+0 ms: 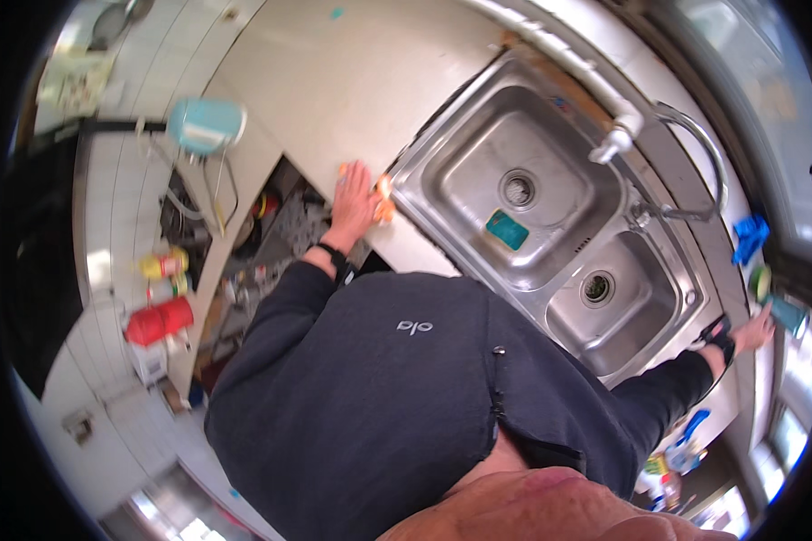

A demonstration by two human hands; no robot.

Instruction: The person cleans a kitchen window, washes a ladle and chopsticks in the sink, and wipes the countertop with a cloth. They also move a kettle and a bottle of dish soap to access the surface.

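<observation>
My left hand (354, 203) lies flat over an orange and white cloth (384, 200), pressing it on the beige countertop (325, 88) beside the sink's left rim. Parts of the cloth stick out on both sides of the fingers. On the far right, my right hand (752, 333) reaches toward the windowsill with its fingers apart. Its fingertips are close to a teal cup-like container (787, 315); whether they touch cannot be told. Between my arms is a stainless steel double-bowl sink (467, 122). A green scouring pad (507, 230) rests in the larger bowl.
A chrome faucet (700, 215) and a white pipe (582, 67) run along the sink's back. Blue crumpled material (750, 238) lies on the sill. To the left, the countertop has a cutout (291, 196) with cluttered items below. A light-blue appliance (206, 126) and a red container (160, 320) stand there.
</observation>
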